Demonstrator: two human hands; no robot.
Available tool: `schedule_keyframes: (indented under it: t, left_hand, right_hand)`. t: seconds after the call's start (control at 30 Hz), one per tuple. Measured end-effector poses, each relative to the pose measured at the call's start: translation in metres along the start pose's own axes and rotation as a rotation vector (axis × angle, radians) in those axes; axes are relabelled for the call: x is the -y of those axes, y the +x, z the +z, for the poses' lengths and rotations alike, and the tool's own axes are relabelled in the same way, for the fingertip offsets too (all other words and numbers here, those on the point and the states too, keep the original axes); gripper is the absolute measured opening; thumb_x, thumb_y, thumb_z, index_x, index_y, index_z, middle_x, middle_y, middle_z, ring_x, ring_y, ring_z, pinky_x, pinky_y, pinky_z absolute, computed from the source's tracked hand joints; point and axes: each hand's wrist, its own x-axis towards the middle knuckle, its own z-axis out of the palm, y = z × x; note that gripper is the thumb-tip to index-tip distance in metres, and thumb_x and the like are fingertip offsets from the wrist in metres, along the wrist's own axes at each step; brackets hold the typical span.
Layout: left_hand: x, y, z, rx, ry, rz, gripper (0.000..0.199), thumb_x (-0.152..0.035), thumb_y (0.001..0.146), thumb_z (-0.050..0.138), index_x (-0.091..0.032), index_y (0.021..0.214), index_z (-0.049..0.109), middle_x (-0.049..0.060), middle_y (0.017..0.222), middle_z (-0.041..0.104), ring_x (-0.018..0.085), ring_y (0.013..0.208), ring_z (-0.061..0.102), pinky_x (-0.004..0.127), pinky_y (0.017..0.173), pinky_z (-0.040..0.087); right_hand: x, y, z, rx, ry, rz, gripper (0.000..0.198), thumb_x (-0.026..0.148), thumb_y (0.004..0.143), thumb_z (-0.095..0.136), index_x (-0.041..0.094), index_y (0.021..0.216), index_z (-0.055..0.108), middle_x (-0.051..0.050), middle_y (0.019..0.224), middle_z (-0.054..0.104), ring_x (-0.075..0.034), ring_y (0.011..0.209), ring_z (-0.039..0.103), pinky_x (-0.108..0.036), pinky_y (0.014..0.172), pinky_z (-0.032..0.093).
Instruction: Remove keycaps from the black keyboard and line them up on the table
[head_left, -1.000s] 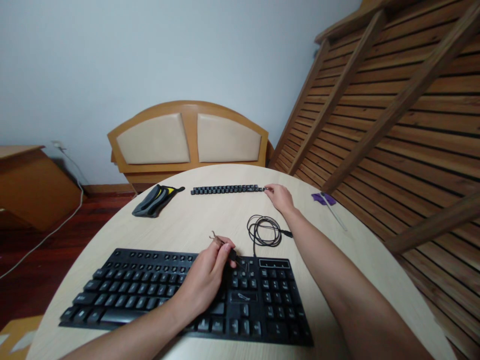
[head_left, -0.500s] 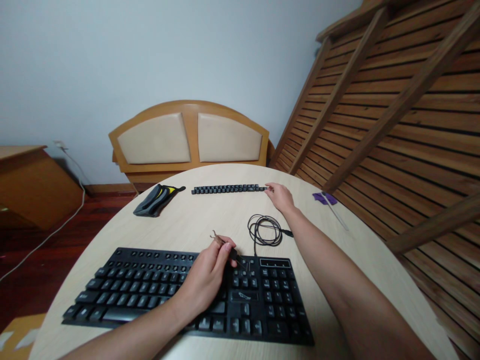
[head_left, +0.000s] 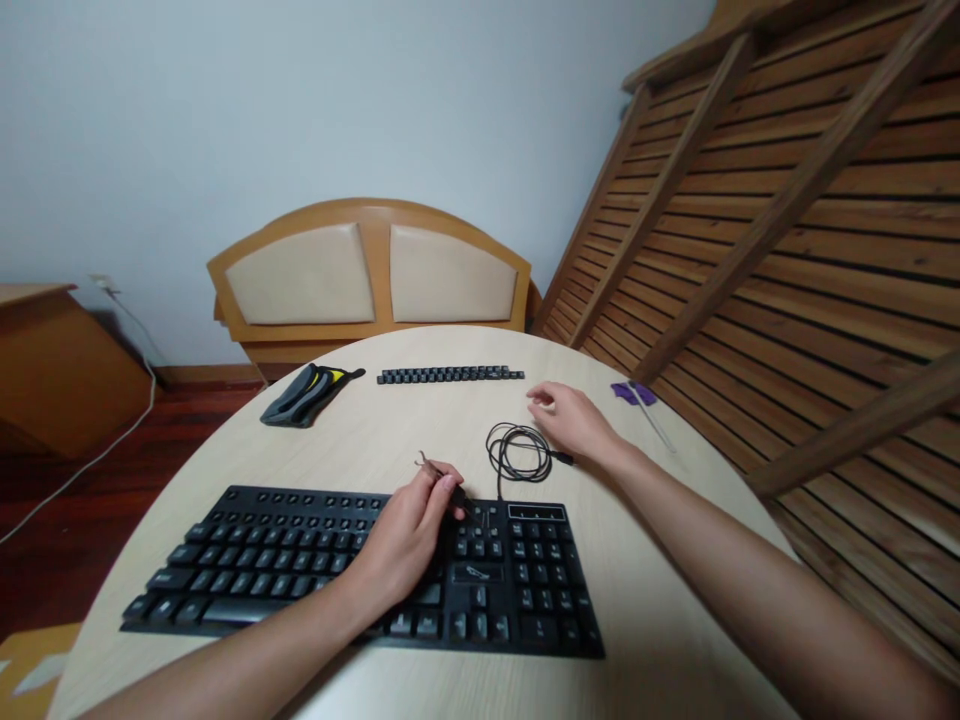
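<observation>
The black keyboard (head_left: pixel 270 560) lies on the table, with keycaps off along its top rows at the back. My left hand (head_left: pixel 409 530) rests over its middle, closed around a keycap puller (head_left: pixel 459 498). Metal prongs stick out past the fingers on the far side, and thin wires point toward the upper right keys. My right hand (head_left: pixel 571 418) is above the table beside the coiled cable (head_left: pixel 519 452), its thumb and fingers curved apart with nothing visible between them. Farther back lie the removed keycaps (head_left: pixel 450 375), lined up in rows, with a single one at the right end.
A grey and black pouch with yellow lining (head_left: pixel 309 395) lies at the back left. On the right are a purple cloth (head_left: pixel 634 393) and a thin stick-like tool (head_left: pixel 660 425). The round table (head_left: pixel 675 560) ends near a slatted wooden frame (head_left: pixel 825 250).
My right hand has let go at the right end of the keycap row and drawn back toward the cable. My left hand keeps its grip on the puller. The view has shifted slightly.
</observation>
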Motion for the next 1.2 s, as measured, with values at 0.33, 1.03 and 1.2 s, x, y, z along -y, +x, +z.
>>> schedule_keyframes:
  t: [0.33, 1.03, 1.2]
  left_hand:
    - [-0.009, -0.010, 0.000, 0.034, 0.157, 0.053, 0.027, -0.037, 0.100, 0.035, -0.020, 0.102, 0.056, 0.003, 0.083, 0.064, 0.021, 0.080, 0.061, 0.035, 0.078, 0.043]
    - [-0.005, -0.006, 0.011, 0.072, 0.173, 0.090, 0.026, -0.034, 0.101, 0.031, -0.019, 0.098, 0.053, 0.003, 0.087, 0.063, 0.018, 0.073, 0.059, 0.031, 0.072, 0.045]
    - [-0.007, -0.008, 0.010, 0.090, 0.112, 0.093, 0.025, -0.032, 0.101, 0.031, -0.019, 0.100, 0.053, 0.003, 0.088, 0.062, 0.017, 0.075, 0.060, 0.031, 0.074, 0.045]
  right_hand:
    - [0.059, -0.105, -0.031, 0.514, 0.283, -0.307, 0.058, 0.045, 0.078, 0.072, 0.023, 0.128, 0.052, -0.007, 0.121, 0.056, -0.024, 0.114, 0.051, -0.040, 0.098, 0.043]
    - [0.069, -0.108, -0.014, 0.329, 0.341, -0.431, 0.032, 0.029, 0.083, 0.069, 0.021, 0.112, 0.061, -0.007, 0.114, 0.064, -0.023, 0.113, 0.052, -0.039, 0.099, 0.044]
    - [0.066, -0.107, -0.012, 0.291, 0.351, -0.442, 0.022, 0.026, 0.081, 0.070, 0.021, 0.103, 0.066, -0.006, 0.113, 0.067, -0.023, 0.110, 0.056, -0.039, 0.097, 0.046]
